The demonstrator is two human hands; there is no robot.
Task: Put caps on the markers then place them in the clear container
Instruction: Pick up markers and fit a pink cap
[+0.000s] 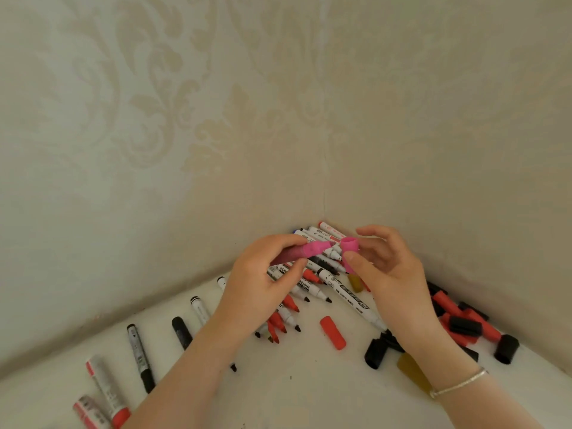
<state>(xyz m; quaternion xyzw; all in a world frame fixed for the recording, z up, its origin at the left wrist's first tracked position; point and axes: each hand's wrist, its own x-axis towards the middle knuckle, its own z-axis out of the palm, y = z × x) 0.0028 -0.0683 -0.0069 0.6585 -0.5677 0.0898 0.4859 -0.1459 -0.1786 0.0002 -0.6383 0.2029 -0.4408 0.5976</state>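
My left hand grips a pink marker with its tip pointing right. My right hand pinches a pink cap just off that tip, its open end facing the marker, a small gap between them. Under both hands lies a pile of uncapped markers with black and red tips, reaching into the corner. A loose red cap lies in front of the pile. No clear container is in view.
Black and red caps are heaped along the right wall, two yellow caps among them. Capped markers lie in a row at the left, two red-capped ones nearest. Patterned walls meet in a corner behind the white table.
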